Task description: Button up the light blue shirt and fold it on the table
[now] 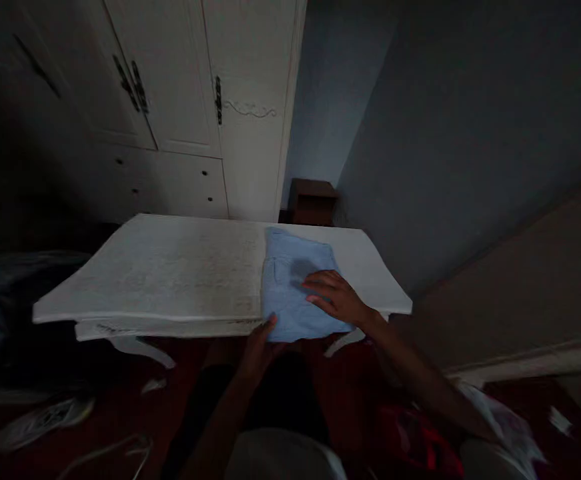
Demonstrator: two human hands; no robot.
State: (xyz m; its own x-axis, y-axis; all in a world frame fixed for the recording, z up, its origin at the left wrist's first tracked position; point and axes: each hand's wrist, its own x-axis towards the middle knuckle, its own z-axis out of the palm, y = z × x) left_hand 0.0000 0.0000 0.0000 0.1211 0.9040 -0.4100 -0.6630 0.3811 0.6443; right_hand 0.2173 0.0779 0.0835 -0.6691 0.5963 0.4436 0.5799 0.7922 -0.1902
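Note:
A folded light-blue garment (pixel 295 303) lies on the right half of a white table (pixel 190 267), its near edge reaching past the table's front. Folds and a seam-like line show on it, but I cannot tell its exact kind. At its near left corner, my left hand (pixel 257 350) grips the edge, thumb on top and the other fingers mostly hidden beneath. Over the garment's right part is my right hand (pixel 335 297), fingers stretched out to the left and a shadow beside them; whether it touches the cloth is unclear.
Behind the table stands a white wardrobe (pixel 255 160) with dark handles. A small brown cabinet (pixel 315 189) sits in the far corner by the grey wall (pixel 460 147). On the dark red floor are a shoe (pixel 43 421), a cord (pixel 105 453) and a red item (pixel 415 437).

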